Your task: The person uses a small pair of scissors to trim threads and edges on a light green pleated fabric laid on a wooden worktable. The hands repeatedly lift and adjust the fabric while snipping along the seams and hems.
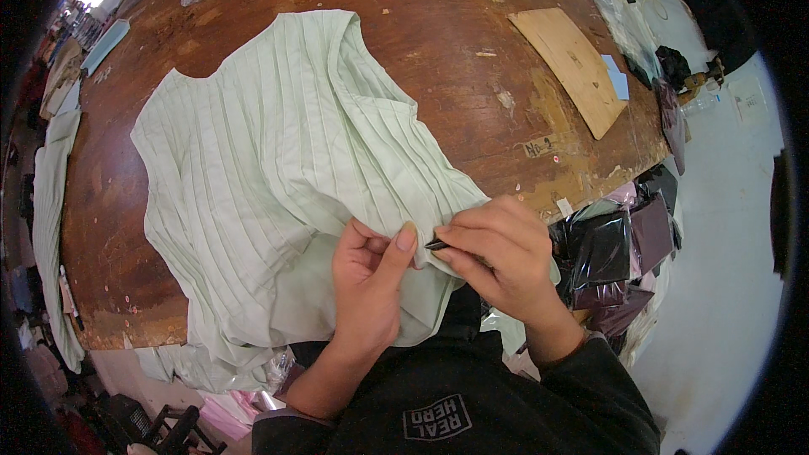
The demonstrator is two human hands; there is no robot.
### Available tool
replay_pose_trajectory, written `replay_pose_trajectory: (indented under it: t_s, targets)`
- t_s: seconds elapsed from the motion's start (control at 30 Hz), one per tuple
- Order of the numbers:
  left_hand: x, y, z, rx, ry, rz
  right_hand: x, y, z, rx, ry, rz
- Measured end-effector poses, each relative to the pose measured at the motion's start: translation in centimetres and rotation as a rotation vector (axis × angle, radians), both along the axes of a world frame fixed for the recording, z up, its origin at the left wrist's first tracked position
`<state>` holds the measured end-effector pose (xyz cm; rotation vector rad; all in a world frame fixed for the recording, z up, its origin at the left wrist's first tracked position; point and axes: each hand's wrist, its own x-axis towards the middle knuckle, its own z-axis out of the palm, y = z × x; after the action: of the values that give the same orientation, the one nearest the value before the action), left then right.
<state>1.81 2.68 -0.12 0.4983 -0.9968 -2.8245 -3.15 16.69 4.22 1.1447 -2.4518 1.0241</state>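
Head view: the left hand [368,286] is closed in a pinch, its thumb pressed against bent fingers with the edge of a pale green top [244,135] caught between them. Just beside it, the right hand [506,253] is also nearly closed, thumb and forefinger gripping a small dark tool [436,244] whose end meets the cloth; most of the tool is hidden by the fingers, so its exact kind cannot be told. The other fingers of the right hand curl in behind.

The top is sleeveless, in thin, soft-looking fabric with long narrow pleats running from the shoulders toward the hem. It lies spread across the near part of the bench [455,76], neckline pointing away from the person, one armhole gaping open on the right. The lower part is rumpled and gathered up near the hands, showing a smoother, unpleated area, and the hem drops over the near edge of the bench.

The bench is brown wood, scuffed and worn pale in patches. A flat tan board [569,63] lies on it at the right, beside a light blue card [616,77]. Beyond the right edge sit dark packages [602,248] in shiny plastic.
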Motion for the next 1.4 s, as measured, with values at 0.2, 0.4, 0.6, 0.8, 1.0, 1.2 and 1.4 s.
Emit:
replay_pose_trajectory:
  t_s: [0.2, 0.4, 0.6, 0.8, 1.0, 1.2, 1.4]
  targets:
    - [0.2, -0.4, -0.1, -0.125, -0.021, 0.007, 3.4, 0.8, 2.2, -0.31, -0.693, -0.029]
    - [0.4, -0.3, -0.3, -0.167, -0.025, 0.012, 5.5, -0.1, 0.7, -0.709, -1.596, -0.003]
    - [0.5, -0.1, 0.1, -0.194, -0.001, 0.017, 5.2, -0.5, 0.3, -0.692, -1.466, -0.081]
    - [0.6, -0.2, -0.3, -0.179, 0.02, -0.006, 5.1, -0.6, -0.4, -0.731, -1.41, -0.092]
    - [0.5, -0.1, 0.0, -0.146, 0.014, 0.0, 5.0, -0.6, -0.9, -0.719, -1.366, -0.123]
    - [0.5, 0.0, 0.0, -0.12, 0.017, 0.005, 5.0, -0.6, -0.9, -0.753, -1.397, -0.107]
    - [0.5, 0.0, -0.1, -0.142, 0.009, 0.004, 5.0, -0.8, -1.1, -0.738, -1.371, -0.124]
